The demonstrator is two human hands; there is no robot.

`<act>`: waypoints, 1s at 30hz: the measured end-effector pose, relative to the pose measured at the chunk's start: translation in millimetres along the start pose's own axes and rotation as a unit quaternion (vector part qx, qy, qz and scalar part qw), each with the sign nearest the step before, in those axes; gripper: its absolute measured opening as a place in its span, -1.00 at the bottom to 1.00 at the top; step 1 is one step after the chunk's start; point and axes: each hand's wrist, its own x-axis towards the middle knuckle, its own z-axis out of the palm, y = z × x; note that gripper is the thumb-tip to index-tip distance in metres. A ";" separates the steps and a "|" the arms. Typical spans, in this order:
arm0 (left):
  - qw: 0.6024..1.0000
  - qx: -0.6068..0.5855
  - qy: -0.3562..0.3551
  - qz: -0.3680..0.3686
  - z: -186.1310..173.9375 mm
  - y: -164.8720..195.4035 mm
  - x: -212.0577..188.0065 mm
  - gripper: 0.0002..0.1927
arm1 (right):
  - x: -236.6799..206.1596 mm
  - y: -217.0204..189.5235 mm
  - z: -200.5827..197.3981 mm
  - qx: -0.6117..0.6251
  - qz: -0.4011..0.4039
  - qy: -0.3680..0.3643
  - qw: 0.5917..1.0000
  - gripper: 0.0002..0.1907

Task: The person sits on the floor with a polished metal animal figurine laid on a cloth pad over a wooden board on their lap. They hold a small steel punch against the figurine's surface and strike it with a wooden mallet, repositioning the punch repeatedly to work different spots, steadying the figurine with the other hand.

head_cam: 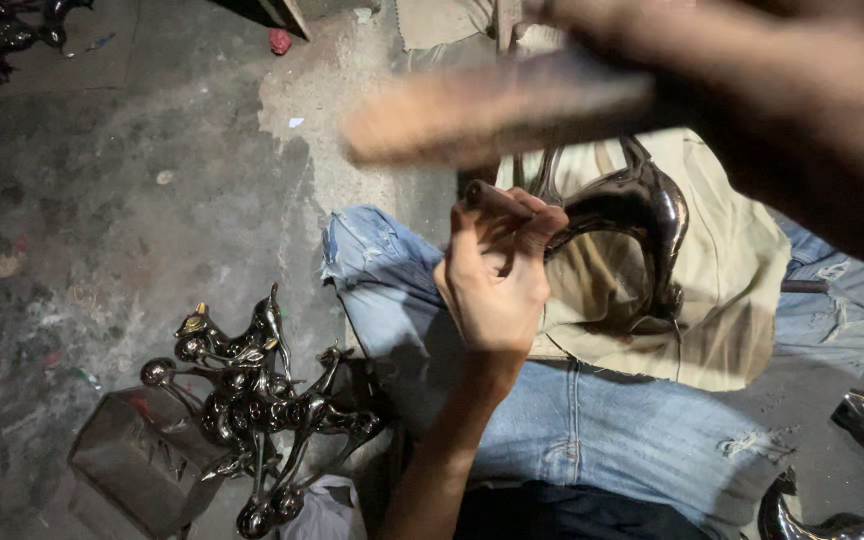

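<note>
The bare concrete floor (132, 180) fills the left of the frame, and the person's jeans-clad legs (592, 420) run across the lower right with a beige cloth (732, 290) laid over the lap. On that cloth, right of centre, sits the curved dark metal casting (632, 215), glossy and hook-shaped; its long axis seems to run from upper left to lower right, the arched top towards the upper edge of the frame and the narrow end curling down to the cloth. The right hand (752, 90) sweeps across the top right, blurred, fingers clenched on a long flat tool (492, 110) (a file or a stick, too smeared to tell). The left hand (497, 275) at centre has its fingers wrapped round one end of the casting. To work it well, I judge the left grip should pin the piece firmly against the lap while strokes follow the curve. A heap of similar shiny castings (252, 400) lies at lower left.
</note>
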 end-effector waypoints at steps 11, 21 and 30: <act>0.997 0.057 -0.006 0.046 0.4 6.9 6.8 -0.82 | 1.5 15.5 -5.6 -0.674 -0.094 -0.087 0.728 -0.13; 0.987 0.122 -0.079 0.071 -5.0 2.1 18.0 -0.81 | -4.4 42.9 -7.1 -0.008 0.050 -0.001 0.999 -0.59; 0.975 0.094 -0.168 0.108 -9.5 -1.6 28.6 -0.78 | -32.1 78.6 -5.2 -0.020 0.037 0.014 0.999 -0.57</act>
